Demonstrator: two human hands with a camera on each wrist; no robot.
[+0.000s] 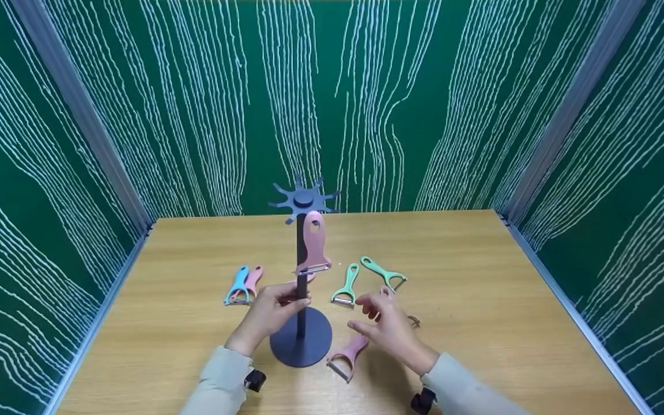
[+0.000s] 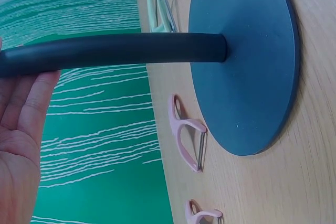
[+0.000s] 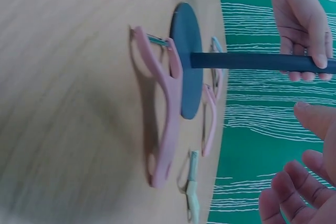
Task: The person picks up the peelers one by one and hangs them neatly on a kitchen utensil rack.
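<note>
at the lower centre of the head view a pink peeler (image 1: 356, 346) lies below and left of the nearer right hand (image 1: 391, 328), handle slanting up-right toward its parted, empty fingers, while the left hand (image 1: 271, 316) grips the dark stand (image 1: 301, 325) by its post.

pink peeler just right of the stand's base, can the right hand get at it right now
Probably yes: the right hand holds nothing and hovers above the table close to the pink peeler, with nothing visible between them. The left hand grips the stand pole, out of the way.
</note>
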